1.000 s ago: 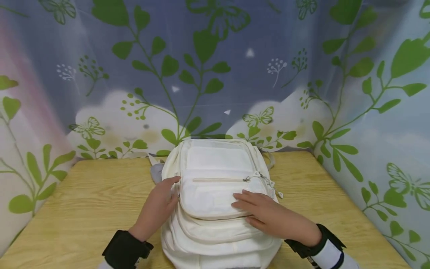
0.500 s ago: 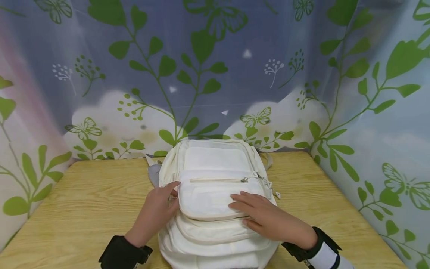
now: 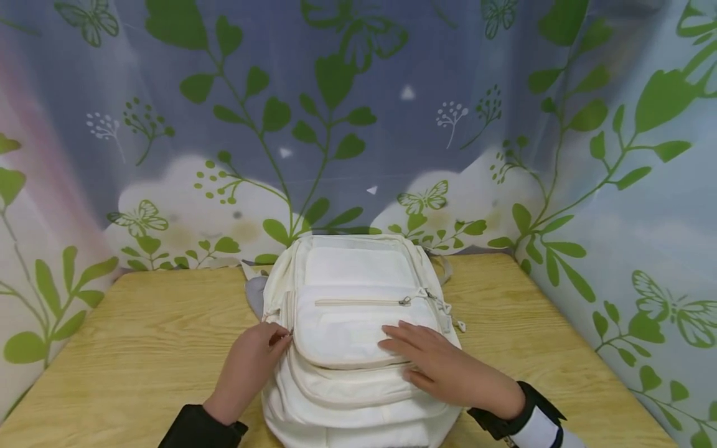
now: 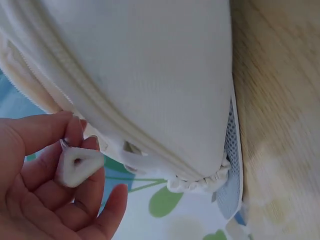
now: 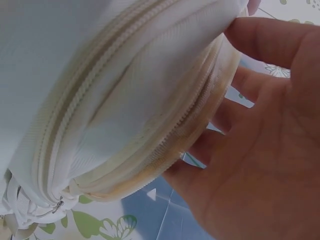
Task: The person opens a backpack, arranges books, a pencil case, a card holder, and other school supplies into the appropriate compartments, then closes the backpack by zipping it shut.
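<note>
A white backpack (image 3: 358, 398) lies on the table, its front pocket (image 3: 342, 336) facing up. At the pocket's left edge my left hand (image 3: 252, 351) pinches a zipper pull (image 4: 80, 167) between thumb and forefinger; its white loop hangs in the palm in the left wrist view. Parted zipper teeth (image 4: 37, 75) show just beyond those fingertips. My right hand (image 3: 442, 364) rests on the lower right of the pocket with fingers extended. In the right wrist view, the thumb and fingers spread along the pocket's zippered edge (image 5: 192, 107).
A wooden table (image 3: 168, 348) carries the bag. A short zipper (image 3: 361, 302) crosses the pocket, and white cord pulls (image 3: 445, 306) hang at the right. Grey straps (image 3: 256, 295) stick out behind. Patterned curtains (image 3: 336, 124) stand at the back and both sides.
My left hand has slid down the pocket's left edge toward me, its fingertips closing into a pinch. The right hand stays on the pocket. The view shifted slightly.
</note>
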A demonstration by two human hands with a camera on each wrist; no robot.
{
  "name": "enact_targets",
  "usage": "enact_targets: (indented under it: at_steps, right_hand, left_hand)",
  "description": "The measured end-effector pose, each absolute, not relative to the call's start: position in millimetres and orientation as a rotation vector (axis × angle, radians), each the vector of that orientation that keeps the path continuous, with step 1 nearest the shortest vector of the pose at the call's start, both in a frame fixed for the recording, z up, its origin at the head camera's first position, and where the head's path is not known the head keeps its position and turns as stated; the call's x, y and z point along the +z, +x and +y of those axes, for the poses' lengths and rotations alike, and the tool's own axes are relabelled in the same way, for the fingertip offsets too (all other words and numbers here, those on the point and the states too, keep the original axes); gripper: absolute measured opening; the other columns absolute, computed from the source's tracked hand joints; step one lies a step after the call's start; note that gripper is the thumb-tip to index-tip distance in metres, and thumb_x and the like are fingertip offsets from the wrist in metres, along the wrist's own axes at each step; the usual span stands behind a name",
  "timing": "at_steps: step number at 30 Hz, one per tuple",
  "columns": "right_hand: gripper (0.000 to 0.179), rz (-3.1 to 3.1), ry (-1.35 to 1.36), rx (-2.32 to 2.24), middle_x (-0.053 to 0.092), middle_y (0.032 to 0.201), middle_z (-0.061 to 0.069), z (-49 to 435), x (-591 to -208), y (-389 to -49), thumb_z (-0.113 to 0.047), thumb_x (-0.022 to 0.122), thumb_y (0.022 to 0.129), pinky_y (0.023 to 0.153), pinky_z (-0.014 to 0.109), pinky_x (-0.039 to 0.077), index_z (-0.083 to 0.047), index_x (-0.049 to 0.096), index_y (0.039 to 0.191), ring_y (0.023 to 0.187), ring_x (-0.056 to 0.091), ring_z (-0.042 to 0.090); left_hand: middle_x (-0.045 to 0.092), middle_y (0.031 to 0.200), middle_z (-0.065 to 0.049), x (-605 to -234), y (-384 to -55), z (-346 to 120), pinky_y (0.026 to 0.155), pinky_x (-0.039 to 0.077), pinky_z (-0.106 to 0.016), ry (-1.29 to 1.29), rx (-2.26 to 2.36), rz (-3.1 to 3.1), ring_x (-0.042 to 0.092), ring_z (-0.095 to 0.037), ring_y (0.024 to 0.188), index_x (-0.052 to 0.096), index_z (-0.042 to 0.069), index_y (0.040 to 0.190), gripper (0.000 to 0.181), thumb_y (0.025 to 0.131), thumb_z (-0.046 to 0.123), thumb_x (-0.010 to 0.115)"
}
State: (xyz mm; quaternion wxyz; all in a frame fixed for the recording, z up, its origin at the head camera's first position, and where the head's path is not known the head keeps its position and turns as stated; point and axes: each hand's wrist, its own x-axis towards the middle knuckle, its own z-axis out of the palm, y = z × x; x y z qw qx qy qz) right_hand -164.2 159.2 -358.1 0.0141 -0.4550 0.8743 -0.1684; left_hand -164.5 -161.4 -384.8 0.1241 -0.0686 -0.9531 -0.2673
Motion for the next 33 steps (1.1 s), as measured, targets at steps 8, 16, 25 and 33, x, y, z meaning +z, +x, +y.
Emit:
enact_targets:
  at_steps: [8,16,25,33]
  right_hand:
    - [0.051,2.741,-1.352,-0.504,0.029,0.152,0.006,161,-360,-164,-0.015,0.053,0.095,0.111,0.050,0.024,-0.019,0.035,0.143,0.140,0.026,0.033]
    - [0.052,2.745,-1.340,-0.497,0.028,0.153,0.006,161,-362,-163,-0.015,0.052,0.096,0.112,0.049,0.023,-0.019,0.033,0.144,0.140,0.026,0.032]
    - [0.053,2.765,-1.376,-0.460,0.029,0.153,0.006,157,-362,-160,-0.016,0.050,0.097,0.111,0.049,0.025,-0.020,0.031,0.146,0.139,0.028,0.032]
    - [0.052,2.809,-1.396,-0.446,0.033,0.150,0.008,155,-361,-158,-0.016,0.054,0.095,0.109,0.049,0.029,-0.019,0.035,0.144,0.137,0.032,0.033]
  left_hand:
    - [0.064,0.071,0.006,-377,-142,-155,0.056,0.044,-0.021,-0.264,-0.545,-2.765,0.056,-0.004,0.064,0.065,0.018,0.072,0.012,0.083,0.018,0.070]
    - [0.048,0.059,0.016,-369,-113,-135,0.052,0.036,-0.017,-0.507,-0.493,-2.760,0.040,0.002,0.055,0.059,0.022,0.065,0.020,0.080,0.017,0.072]
    - [0.051,0.061,0.011,-372,-102,-105,0.055,0.041,-0.019,-0.806,-0.325,-2.485,0.048,-0.004,0.057,0.060,0.017,0.065,0.018,0.075,0.013,0.074]
    - [0.060,0.071,0.008,-374,-104,-76,0.061,0.043,-0.021,-0.901,-0.240,-2.419,0.053,-0.008,0.064,0.065,0.015,0.074,0.009,0.079,0.017,0.071]
